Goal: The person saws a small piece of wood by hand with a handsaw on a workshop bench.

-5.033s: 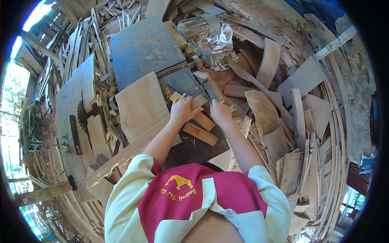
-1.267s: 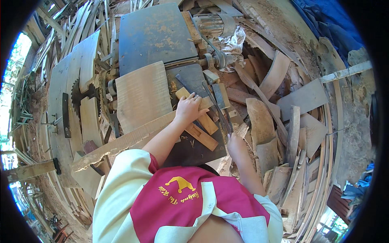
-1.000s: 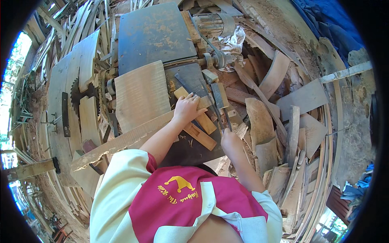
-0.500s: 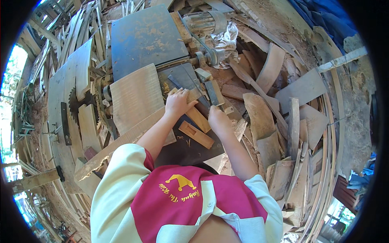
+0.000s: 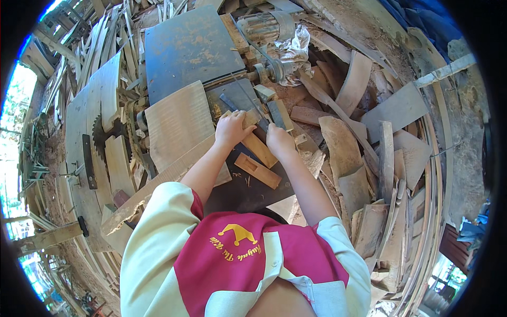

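My left hand [image 5: 231, 128] is closed over a wooden block [image 5: 260, 150], pressing it down on the dark machine table [image 5: 240, 190]. Its thumb points toward my right hand. In my right hand [image 5: 280, 140] is the near end of a long, thin, dark metal tool [image 5: 244, 91], perhaps a file or narrow saw. The tool slants away to the far left, just past my left fingers; its contact with the wood is hard to make out. Nearer me lies a small wooden block with a rectangular slot [image 5: 258, 170].
A wide board [image 5: 178, 120] and a long plank [image 5: 158, 186] lie left of my hands. Farther left is a toothed circular saw blade [image 5: 99, 136]. A blue metal plate [image 5: 193, 45] and a motor [image 5: 259, 27] stand beyond. Offcuts [image 5: 343, 153] pile up on the right.
My right hand has moved forward and slightly left, carrying the thin tool farther away from me. My left hand keeps its hold on the block in nearly the same place.
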A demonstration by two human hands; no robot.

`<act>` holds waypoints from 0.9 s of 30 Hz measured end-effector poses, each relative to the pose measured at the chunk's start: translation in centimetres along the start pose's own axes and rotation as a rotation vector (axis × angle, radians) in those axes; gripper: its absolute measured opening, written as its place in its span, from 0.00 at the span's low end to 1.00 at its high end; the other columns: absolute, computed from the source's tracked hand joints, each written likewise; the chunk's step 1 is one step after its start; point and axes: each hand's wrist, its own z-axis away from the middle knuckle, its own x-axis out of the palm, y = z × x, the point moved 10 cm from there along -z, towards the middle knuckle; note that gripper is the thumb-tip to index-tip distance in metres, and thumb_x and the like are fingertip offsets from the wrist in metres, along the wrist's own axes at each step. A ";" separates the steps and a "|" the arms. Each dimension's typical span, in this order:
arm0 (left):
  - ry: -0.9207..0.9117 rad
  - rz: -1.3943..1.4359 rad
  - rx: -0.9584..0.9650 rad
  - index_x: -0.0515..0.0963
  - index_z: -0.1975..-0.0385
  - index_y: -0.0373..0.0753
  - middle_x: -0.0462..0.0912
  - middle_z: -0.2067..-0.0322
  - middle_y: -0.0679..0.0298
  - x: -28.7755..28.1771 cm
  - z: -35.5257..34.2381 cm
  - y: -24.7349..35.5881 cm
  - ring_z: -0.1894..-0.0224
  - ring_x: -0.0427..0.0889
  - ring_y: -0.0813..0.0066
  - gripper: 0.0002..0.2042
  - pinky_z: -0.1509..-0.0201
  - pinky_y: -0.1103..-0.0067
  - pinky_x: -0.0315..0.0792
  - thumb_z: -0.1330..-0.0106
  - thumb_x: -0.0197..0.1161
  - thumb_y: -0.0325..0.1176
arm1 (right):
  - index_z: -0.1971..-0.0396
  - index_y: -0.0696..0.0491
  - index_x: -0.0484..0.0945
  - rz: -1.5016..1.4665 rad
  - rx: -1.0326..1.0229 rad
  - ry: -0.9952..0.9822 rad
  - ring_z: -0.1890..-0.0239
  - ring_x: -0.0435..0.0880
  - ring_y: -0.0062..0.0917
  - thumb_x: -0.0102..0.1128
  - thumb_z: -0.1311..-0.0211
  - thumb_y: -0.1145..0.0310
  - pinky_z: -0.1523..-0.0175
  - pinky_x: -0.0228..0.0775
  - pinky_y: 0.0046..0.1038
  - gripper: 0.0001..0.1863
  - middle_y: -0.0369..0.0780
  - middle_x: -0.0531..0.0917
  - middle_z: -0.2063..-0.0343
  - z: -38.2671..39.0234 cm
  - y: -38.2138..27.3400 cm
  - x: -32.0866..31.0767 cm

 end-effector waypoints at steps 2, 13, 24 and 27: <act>-0.049 -0.001 -0.026 0.74 0.59 0.37 0.78 0.61 0.56 0.1 -0.1 0.0 0.58 0.76 0.62 0.28 0.52 0.71 0.67 0.52 0.60 0.55 | 0.70 0.59 0.69 -0.034 -0.067 0.032 0.69 0.79 0.45 0.39 0.43 0.70 0.64 0.71 0.43 0.10 0.52 0.79 0.74 0.1 -0.1 -0.4; -0.084 -0.062 0.026 0.72 0.57 0.37 0.77 0.58 0.56 0.6 0.5 0.6 0.50 0.73 0.66 0.28 0.47 0.66 0.62 0.49 0.59 0.54 | 0.71 0.57 0.67 0.056 -0.036 -0.028 0.73 0.78 0.47 0.43 0.42 0.68 0.68 0.69 0.45 0.08 0.52 0.78 0.80 8.4 2.5 -1.7; -0.094 -0.006 0.016 0.72 0.58 0.35 0.77 0.58 0.59 1.2 0.7 0.1 0.48 0.72 0.67 0.28 0.47 0.68 0.62 0.50 0.60 0.53 | 0.69 0.58 0.68 0.076 0.049 -0.132 0.71 0.78 0.48 0.44 0.43 0.68 0.66 0.69 0.45 0.09 0.54 0.77 0.78 10.9 2.6 -3.2; -0.076 -0.007 0.005 0.72 0.58 0.35 0.77 0.57 0.59 0.9 1.0 -0.3 0.48 0.72 0.67 0.28 0.46 0.69 0.62 0.50 0.60 0.53 | 0.70 0.59 0.69 0.031 -0.009 -0.093 0.68 0.78 0.48 0.43 0.43 0.68 0.63 0.69 0.45 0.10 0.54 0.77 0.75 6.7 0.7 -2.5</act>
